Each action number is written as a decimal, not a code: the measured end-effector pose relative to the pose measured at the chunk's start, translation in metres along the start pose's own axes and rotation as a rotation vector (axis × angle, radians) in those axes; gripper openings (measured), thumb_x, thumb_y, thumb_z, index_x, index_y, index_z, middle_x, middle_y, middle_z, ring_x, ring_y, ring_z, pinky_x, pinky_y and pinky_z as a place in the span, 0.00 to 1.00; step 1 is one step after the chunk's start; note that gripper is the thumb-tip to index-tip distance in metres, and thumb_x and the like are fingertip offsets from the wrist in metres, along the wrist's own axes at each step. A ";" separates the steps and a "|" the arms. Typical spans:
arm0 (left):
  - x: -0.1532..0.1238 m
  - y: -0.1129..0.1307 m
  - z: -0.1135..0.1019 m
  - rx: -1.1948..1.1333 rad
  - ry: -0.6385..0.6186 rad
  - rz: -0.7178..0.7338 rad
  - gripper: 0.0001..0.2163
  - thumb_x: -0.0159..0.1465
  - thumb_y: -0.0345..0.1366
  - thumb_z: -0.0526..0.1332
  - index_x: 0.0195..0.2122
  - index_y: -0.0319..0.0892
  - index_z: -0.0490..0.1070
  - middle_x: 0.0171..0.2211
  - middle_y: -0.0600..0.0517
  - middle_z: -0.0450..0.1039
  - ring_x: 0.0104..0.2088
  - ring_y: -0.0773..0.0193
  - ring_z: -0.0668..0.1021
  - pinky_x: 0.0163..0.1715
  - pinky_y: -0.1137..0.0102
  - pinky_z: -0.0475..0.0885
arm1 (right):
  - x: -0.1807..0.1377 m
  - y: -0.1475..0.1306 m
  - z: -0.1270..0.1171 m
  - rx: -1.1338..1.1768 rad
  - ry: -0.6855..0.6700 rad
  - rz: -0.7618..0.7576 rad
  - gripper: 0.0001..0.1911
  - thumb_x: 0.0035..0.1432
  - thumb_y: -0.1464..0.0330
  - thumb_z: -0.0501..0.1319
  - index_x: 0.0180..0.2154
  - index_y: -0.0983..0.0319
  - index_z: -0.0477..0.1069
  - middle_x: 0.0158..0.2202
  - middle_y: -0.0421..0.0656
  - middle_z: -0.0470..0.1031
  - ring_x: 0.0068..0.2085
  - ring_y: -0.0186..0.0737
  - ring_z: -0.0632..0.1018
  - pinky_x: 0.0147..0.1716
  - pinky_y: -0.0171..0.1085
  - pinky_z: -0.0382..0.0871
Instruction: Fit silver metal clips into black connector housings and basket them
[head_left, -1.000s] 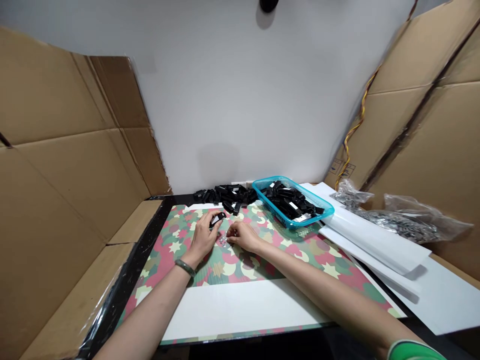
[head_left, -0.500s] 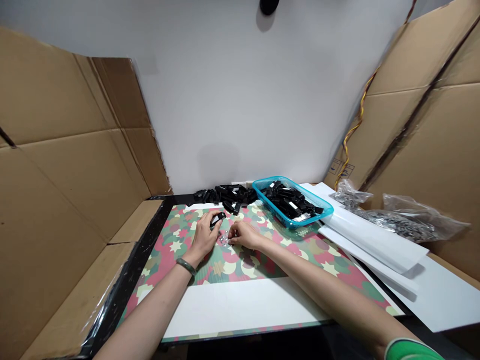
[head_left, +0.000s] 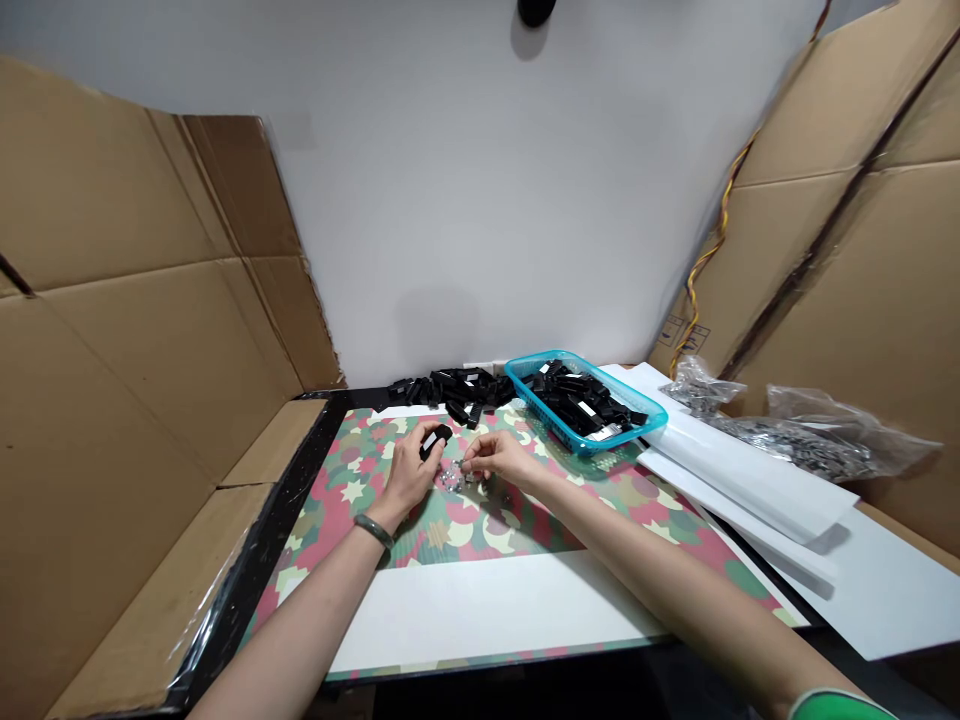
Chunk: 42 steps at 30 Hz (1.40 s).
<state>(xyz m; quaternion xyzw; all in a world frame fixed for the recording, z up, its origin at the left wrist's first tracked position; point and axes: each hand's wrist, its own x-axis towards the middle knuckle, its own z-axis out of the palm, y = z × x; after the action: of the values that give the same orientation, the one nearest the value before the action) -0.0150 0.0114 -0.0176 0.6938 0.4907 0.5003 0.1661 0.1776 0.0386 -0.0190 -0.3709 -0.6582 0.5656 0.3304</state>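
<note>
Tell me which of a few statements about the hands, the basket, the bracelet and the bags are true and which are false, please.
1. The left hand holds a black piece. True.
2. The right hand is inside the blue basket. False: it is at the small shiny bits on the patterned sheet.
3. Black pieces lie both in the basket and in a pile beside it. True.
4. The bracelet is on the right wrist. False: it is on the left wrist.
5. Clear plastic bags lie to the right of the basket. True.
</note>
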 end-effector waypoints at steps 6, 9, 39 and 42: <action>-0.001 0.009 0.005 -0.493 -0.089 -0.370 0.18 0.61 0.43 0.63 0.49 0.40 0.72 0.38 0.46 0.77 0.32 0.59 0.79 0.29 0.67 0.75 | -0.015 -0.008 -0.004 0.152 0.100 -0.010 0.16 0.40 0.61 0.74 0.29 0.65 0.77 0.27 0.43 0.78 0.22 0.31 0.71 0.22 0.32 0.63; -0.002 0.015 0.006 -0.702 -0.155 -0.561 0.15 0.56 0.43 0.68 0.40 0.39 0.74 0.30 0.48 0.77 0.26 0.60 0.79 0.23 0.69 0.73 | -0.017 -0.009 -0.004 0.068 0.217 -0.178 0.13 0.45 0.60 0.72 0.29 0.64 0.79 0.27 0.43 0.78 0.25 0.34 0.74 0.26 0.34 0.66; -0.009 0.030 0.009 -0.908 -0.430 -0.658 0.16 0.50 0.37 0.75 0.37 0.38 0.78 0.30 0.50 0.77 0.28 0.67 0.78 0.29 0.74 0.74 | -0.024 -0.005 -0.001 -0.674 0.450 -0.713 0.07 0.57 0.75 0.60 0.38 0.61 0.74 0.29 0.43 0.79 0.29 0.39 0.77 0.32 0.37 0.69; -0.009 0.029 0.010 -0.960 -0.402 -0.665 0.17 0.48 0.34 0.76 0.39 0.39 0.77 0.33 0.50 0.77 0.30 0.67 0.79 0.32 0.73 0.75 | -0.028 -0.008 0.002 -0.633 0.457 -0.754 0.07 0.59 0.73 0.62 0.40 0.60 0.75 0.32 0.44 0.80 0.32 0.41 0.79 0.35 0.39 0.71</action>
<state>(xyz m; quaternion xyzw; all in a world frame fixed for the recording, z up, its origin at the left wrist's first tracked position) 0.0083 -0.0075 -0.0059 0.4324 0.3600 0.4461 0.6960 0.1894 0.0130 -0.0116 -0.3041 -0.7952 0.0868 0.5173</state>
